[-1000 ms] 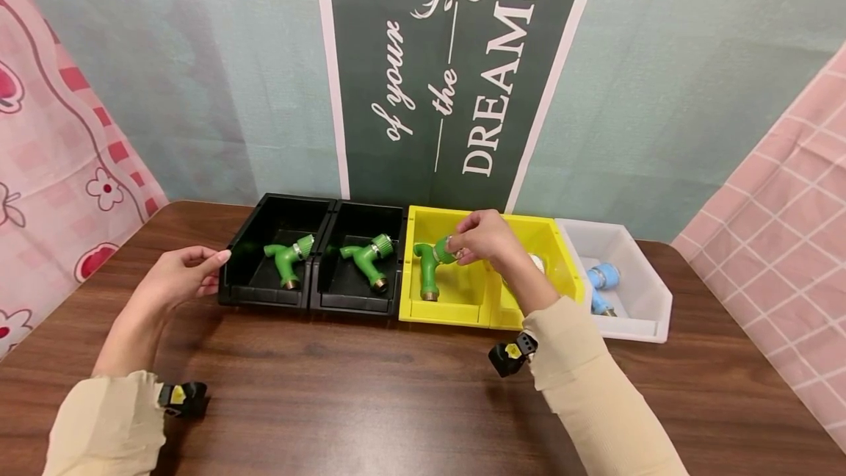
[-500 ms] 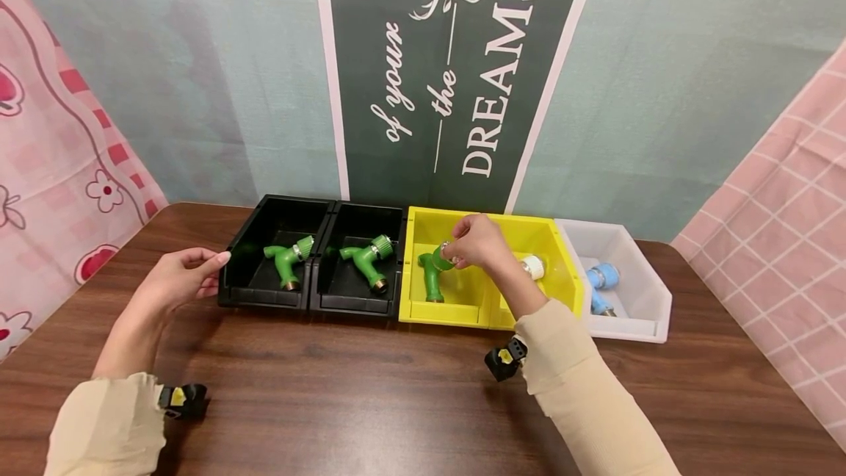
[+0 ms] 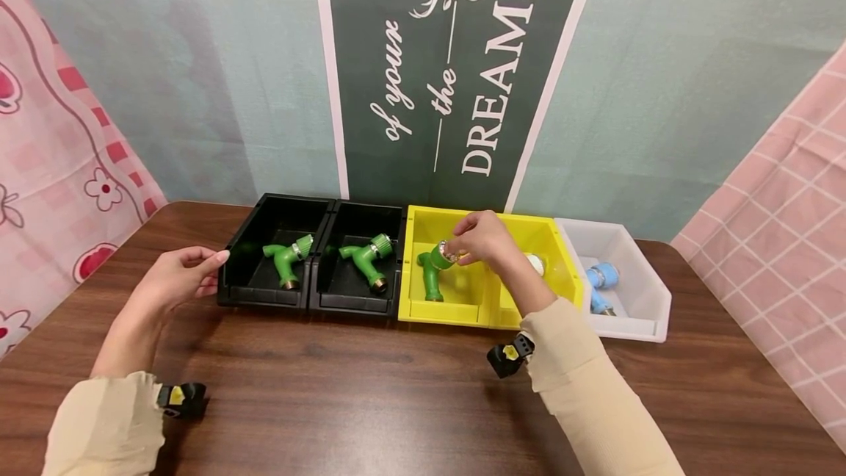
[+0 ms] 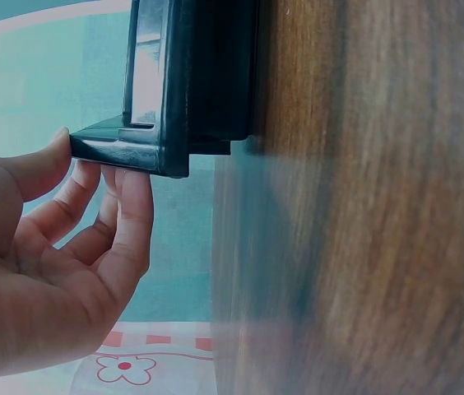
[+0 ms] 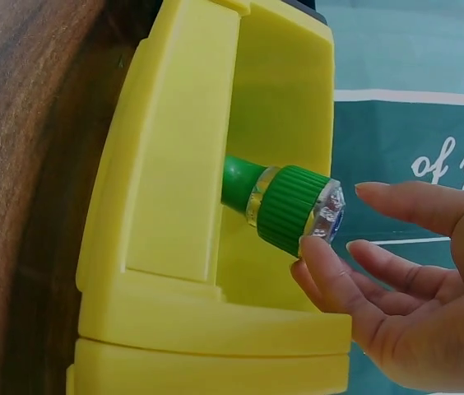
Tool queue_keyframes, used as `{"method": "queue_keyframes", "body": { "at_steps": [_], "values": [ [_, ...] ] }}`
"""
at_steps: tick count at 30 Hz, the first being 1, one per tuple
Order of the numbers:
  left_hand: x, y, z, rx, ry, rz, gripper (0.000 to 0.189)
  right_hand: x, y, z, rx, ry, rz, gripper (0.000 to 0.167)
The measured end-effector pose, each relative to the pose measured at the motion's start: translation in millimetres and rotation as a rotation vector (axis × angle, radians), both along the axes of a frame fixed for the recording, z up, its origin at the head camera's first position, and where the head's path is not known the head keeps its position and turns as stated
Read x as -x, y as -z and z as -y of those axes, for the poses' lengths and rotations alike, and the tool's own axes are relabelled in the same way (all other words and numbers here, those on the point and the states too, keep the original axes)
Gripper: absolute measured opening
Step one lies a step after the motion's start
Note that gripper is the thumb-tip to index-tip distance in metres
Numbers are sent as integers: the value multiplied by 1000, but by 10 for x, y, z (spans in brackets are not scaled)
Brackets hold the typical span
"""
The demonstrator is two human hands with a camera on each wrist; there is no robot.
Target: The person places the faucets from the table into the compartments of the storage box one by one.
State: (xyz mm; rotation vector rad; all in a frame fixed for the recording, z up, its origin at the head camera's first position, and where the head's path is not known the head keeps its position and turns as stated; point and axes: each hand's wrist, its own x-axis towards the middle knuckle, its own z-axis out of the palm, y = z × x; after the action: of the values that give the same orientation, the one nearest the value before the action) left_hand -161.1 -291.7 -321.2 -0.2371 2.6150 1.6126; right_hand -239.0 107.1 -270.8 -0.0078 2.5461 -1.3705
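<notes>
My left hand (image 3: 178,275) pinches the front corner of the leftmost black bin (image 3: 264,297), thumb on the rim and fingertips against the outer wall, as the left wrist view (image 4: 92,148) shows. A green tap (image 3: 432,270) with a ribbed knob and clear end cap lies in the left yellow bin (image 3: 444,312), knob end raised. Around that cap my right hand (image 3: 485,241) has its fingers spread. In the right wrist view the thumb stands apart from the knob (image 5: 294,206), with lower fingertips right at the cap.
Green taps lie in the left black bin (image 3: 287,263) and the second black bin (image 3: 368,263). The right yellow bin (image 3: 562,241) holds a white-knobbed piece (image 3: 535,263), partly hidden by my right wrist. A white bin (image 3: 637,325) at right holds a blue tap (image 3: 603,275).
My right hand has lowered the green tap into the left yellow bin and loosened its fingers from the knob, drawing back slightly. My left hand has stayed on the black bin.
</notes>
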Motion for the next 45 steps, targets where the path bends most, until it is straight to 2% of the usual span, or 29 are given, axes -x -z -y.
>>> {"method": "queue_keyframes", "body": {
  "at_steps": [8,21,45],
  "values": [
    [3,-5,9,31,1,-13,40,14,-33,-47,29,1,-7,29],
    [8,-11,2,24,-3,-19,42,9,-51,-77,25,-24,8,26],
    [-13,-4,-22,25,-5,-14,41,-117,-95,-169,-16,-54,13,27]
  ]
}}
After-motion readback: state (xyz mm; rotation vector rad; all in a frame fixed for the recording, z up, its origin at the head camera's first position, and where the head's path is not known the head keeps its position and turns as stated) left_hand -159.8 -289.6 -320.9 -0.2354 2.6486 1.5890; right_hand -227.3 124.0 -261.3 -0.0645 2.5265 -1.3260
